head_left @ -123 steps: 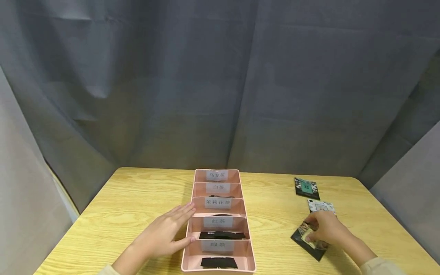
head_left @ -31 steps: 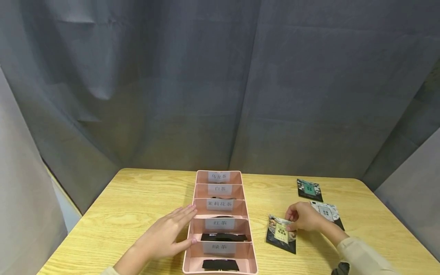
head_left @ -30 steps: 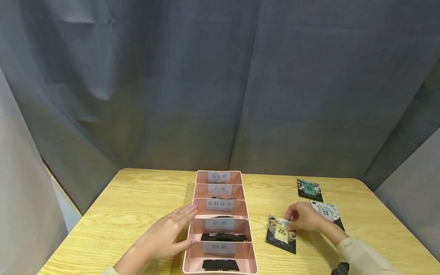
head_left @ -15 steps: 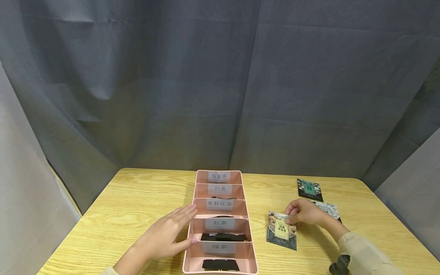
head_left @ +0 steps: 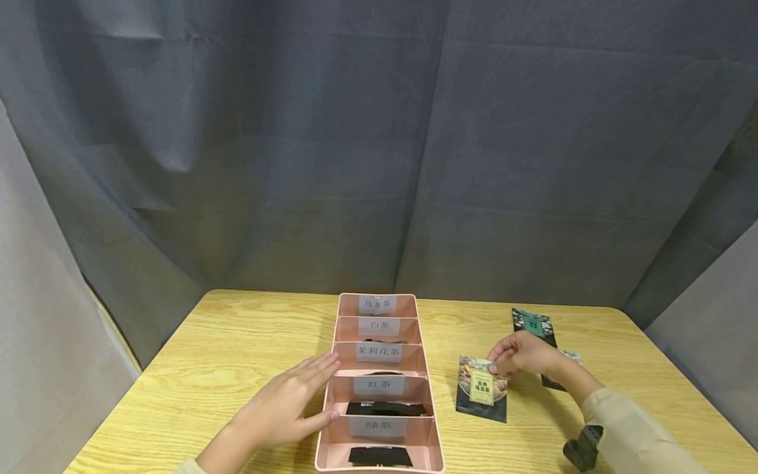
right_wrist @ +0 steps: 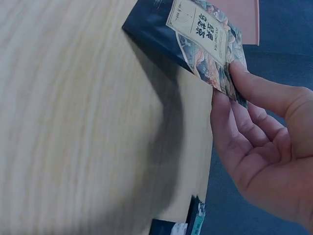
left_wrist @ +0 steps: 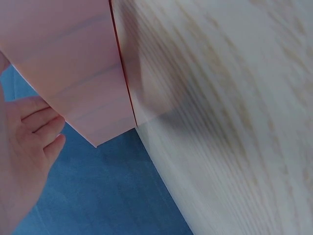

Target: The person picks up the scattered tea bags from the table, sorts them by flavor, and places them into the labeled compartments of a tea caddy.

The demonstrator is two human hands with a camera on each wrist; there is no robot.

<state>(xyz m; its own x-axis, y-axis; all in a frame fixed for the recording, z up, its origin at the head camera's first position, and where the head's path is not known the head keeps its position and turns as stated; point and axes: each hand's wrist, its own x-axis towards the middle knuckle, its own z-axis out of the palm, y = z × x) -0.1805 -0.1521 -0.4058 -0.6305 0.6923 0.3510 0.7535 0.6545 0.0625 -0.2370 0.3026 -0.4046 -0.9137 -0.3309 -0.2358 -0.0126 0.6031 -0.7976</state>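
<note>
My right hand [head_left: 527, 355] pinches a tea packet [head_left: 481, 388] by its upper right corner, right of the box. Dark at the bottom, the packet has a food-like pattern and a pale yellow label. In the right wrist view, thumb and fingers grip the packet's edge [right_wrist: 203, 39], and its tilted body casts a shadow on the table. My left hand [head_left: 284, 401] rests with extended fingers along the left rim of a long pink box [head_left: 438, 434]. Labelled dividers split the box into several compartments. In the left wrist view, fingertips touch the box's side [left_wrist: 73, 63].
Two more tea packets lie on the table at the right: one with a green label [head_left: 533, 322], one pale-topped [head_left: 553, 382], partly hidden by my right hand. Dark packets [head_left: 385, 409] sit in several compartments. A grey curtain [head_left: 379, 145] hangs behind the wooden table [head_left: 237, 342].
My right hand has picked up the yellow-labelled packet at the right and carried it left toward the box. Over the last second it has tipped up to face me. The left hand stays at the rim.
</note>
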